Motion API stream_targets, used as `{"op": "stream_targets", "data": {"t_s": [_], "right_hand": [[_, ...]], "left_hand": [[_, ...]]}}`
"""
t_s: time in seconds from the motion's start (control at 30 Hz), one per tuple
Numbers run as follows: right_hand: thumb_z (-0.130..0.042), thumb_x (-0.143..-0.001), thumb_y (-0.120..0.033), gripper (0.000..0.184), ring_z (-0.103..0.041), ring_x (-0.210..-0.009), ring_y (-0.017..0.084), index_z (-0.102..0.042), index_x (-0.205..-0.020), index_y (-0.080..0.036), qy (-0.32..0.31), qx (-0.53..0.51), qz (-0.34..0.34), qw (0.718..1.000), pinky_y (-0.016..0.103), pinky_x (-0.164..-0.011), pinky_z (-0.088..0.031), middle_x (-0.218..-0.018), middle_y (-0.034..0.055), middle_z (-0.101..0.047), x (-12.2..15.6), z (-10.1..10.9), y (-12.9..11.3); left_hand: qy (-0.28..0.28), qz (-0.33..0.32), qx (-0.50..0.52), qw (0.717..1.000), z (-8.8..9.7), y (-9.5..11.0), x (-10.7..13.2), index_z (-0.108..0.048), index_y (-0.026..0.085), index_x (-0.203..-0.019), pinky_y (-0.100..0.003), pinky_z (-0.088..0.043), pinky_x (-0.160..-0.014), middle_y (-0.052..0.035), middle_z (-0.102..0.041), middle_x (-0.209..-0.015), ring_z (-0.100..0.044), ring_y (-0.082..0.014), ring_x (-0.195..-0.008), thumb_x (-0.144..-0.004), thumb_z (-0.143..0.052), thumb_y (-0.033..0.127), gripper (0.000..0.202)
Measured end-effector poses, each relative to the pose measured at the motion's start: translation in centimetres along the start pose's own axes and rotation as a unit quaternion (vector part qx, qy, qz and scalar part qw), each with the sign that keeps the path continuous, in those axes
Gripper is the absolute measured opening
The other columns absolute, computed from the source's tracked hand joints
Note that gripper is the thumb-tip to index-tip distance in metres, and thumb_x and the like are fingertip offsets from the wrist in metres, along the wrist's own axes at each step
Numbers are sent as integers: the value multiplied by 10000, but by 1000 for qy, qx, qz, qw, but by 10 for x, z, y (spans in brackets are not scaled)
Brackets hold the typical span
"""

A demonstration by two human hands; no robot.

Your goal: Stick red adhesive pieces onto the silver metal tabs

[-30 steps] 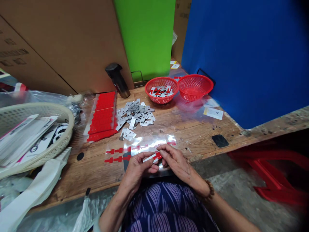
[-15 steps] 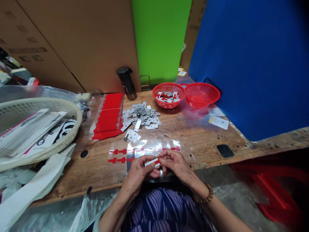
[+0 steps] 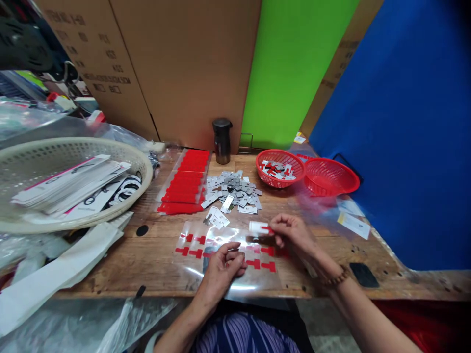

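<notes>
My right hand [image 3: 292, 234] pinches the end of a small white card [image 3: 258, 227] with a red sticker on it, held above the table. My left hand [image 3: 223, 268] holds nothing; its fingers are loosely curled and a little apart over a clear plastic sheet [image 3: 231, 283]. Red T-shaped stickers [image 3: 268, 266] stand in rows on that sheet, some hidden by my left hand. Beyond it lies a loose pile of small grey and white cards [image 3: 235, 189]. A red basket [image 3: 281, 183] behind my right hand contains cards with red stickers.
Stacked red sticker sheets [image 3: 186, 184] lie left of the pile, near a dark flask [image 3: 222, 142]. A second red basket [image 3: 331, 184] stands at the right, before a blue panel [image 3: 405, 147]. A large cream basket [image 3: 143, 196] with printed cards fills the left side.
My hands have parted. My right hand has moved right and forward with the white card, and my left hand has let go of it. The view has shifted.
</notes>
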State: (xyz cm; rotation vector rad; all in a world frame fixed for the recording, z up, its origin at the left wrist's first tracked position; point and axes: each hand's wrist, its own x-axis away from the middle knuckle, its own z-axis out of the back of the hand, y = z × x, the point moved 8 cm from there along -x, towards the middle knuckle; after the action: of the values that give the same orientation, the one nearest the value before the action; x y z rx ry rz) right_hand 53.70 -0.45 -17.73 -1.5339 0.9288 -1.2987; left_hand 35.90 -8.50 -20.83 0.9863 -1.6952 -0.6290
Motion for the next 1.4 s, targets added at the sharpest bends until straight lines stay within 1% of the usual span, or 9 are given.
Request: {"op": "stream_targets", "data": {"t_s": [0.1, 0.2, 0.33, 0.5, 0.83, 1.0, 1.13, 1.23, 1.4], "right_hand": [[-691, -645, -358, 258, -513, -434, 63, -532, -732, -174, 81, -86, 86, 989, 175, -424, -434, -629, -8, -619, -26, 27, -36], [-571, -739, -427, 280, -569, -544, 97, -501, -891, -202, 124, 17, 158, 979, 242, -522, -491, -817, 27, -631, -44, 29, -56], [-549, -748, -337, 327, -569, -594, 136, -474, -1030, -190, 126, 181, 180, 959, 295, -565, -482, -796, 18, -583, -55, 6, -44], [-602, -690, -187, 149, -519, -818, 179, -585, -837, -171, 74, 326, 222, 916, 325, -777, -406, -860, 40, -552, -49, -22, -28], [-527, -786, -205, 88, -507, -782, 174, -561, -852, -158, 51, 423, 229, 875, 291, -728, -388, -840, 46, -562, -33, -25, -27], [-501, -828, -285, 150, -530, -748, 159, -569, -914, -184, 28, 381, 213, 899, 279, -697, -401, -829, 28, -601, 11, -26, -24], [-544, -812, -348, 185, -534, -612, 128, -567, -889, -181, -65, 237, 97, 964, 233, -559, -395, -694, 3, -596, 37, -33, -1], [-602, -768, -388, 245, -520, -553, 98, -557, -860, -165, -139, 122, 9, 983, 198, -504, -373, -645, -15, -570, 50, -42, 13], [-531, -804, -475, 329, -480, -485, 53, -539, -759, -149, -154, 36, -3, 987, 177, -494, -378, -616, -30, -547, 62, -43, 18]], "left_hand": [[-8, 5, 26, 1000, 1, -6, -2, -518, 116, -1071, -253, -478, -723, -91, -630, -941, -634, -141, -771, -590, -762, 311, 574], [-8, 2, 42, 999, 0, -13, -1, -516, 117, -1088, -278, -465, -768, -134, -597, -1057, -626, -161, -829, -599, -755, 319, 581], [-3, -2, 52, 999, -1, -16, 2, -522, 124, -1090, -305, -458, -786, -158, -568, -1119, -626, -183, -850, -604, -749, 336, 576], [-2, 2, 49, 999, -1, -14, 4, -534, 122, -1068, -319, -453, -800, -167, -554, -1137, -624, -197, -862, -594, -752, 346, 568], [-4, -1, 27, 1000, -2, -11, 5, -551, 135, -1064, -320, -451, -812, -155, -564, -1125, -609, -206, -900, -610, -737, 354, 538], [19, -41, 13, 999, 0, -1, 2, -496, 160, -1138, -322, -464, -804, -127, -579, -1088, -620, -178, -846, -629, -725, 273, 569], [41, -164, -94, 981, -3, 33, 9, -501, 228, -1209, -316, -438, -869, -98, -562, -1186, -589, -195, -971, -651, -699, 200, 593], [26, -235, -223, 946, -16, 54, 18, -652, 238, -1044, -304, -405, -908, -61, -629, -1107, -571, -209, -1008, -695, -656, 216, 349], [-41, -132, -242, 960, -30, 34, 15, -676, 164, -769, -254, -485, -598, -39, -666, -645, -616, -157, -605, -745, -604, 325, 178]]}}
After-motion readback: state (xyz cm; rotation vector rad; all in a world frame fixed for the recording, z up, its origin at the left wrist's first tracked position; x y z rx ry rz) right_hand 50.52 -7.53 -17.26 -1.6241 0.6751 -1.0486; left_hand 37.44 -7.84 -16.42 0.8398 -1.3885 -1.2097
